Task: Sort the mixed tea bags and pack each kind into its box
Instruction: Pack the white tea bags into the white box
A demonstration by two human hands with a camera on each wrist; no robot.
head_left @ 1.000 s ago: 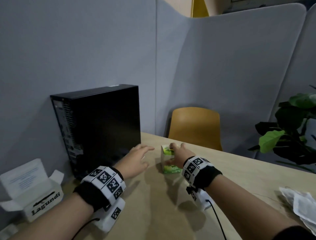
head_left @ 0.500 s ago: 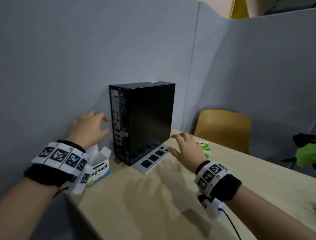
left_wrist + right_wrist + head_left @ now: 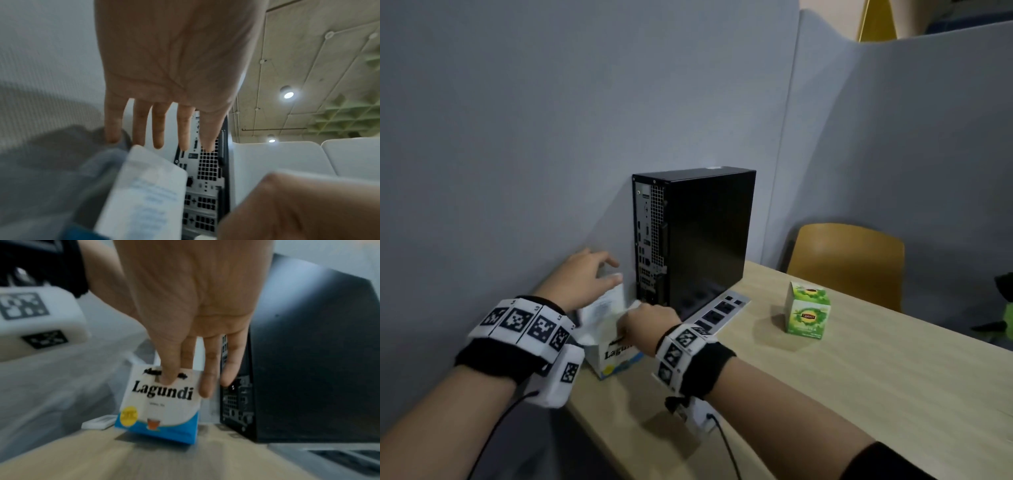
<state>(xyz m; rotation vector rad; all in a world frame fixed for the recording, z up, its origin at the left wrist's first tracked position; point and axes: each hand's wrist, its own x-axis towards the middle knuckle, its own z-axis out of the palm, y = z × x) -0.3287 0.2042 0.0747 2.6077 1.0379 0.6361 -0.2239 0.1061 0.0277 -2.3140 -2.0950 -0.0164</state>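
The wooden surface (image 3: 859,394) fills the lower right of the head view, and the black computer tower (image 3: 702,236) stands upright near its 11 o'clock edge against the grey partition, now nearer the middle of the view than half a second ago, with a yellow chair (image 3: 846,260) behind the surface at 2 o'clock. A flat silver panel (image 3: 722,310) lies at the tower's foot. The green tea box (image 3: 806,310) stands upright and alone at 3 o'clock of the tower, well apart from both hands; half a second ago the right hand was close in front of it. The white and blue Lagundi box (image 3: 162,404) sits at the surface's left edge, just beside the tower at its 8 o'clock, its lid flap (image 3: 144,191) raised. The right hand (image 3: 647,323) has crossed over from the green box and now grips the Lagundi box's top front edge, thumb on the printed face and fingers (image 3: 207,381) curled past its corner. The left hand (image 3: 582,277), earlier raised by the partition, has come down behind the raised flap with fingers straight and spread, holding nothing.
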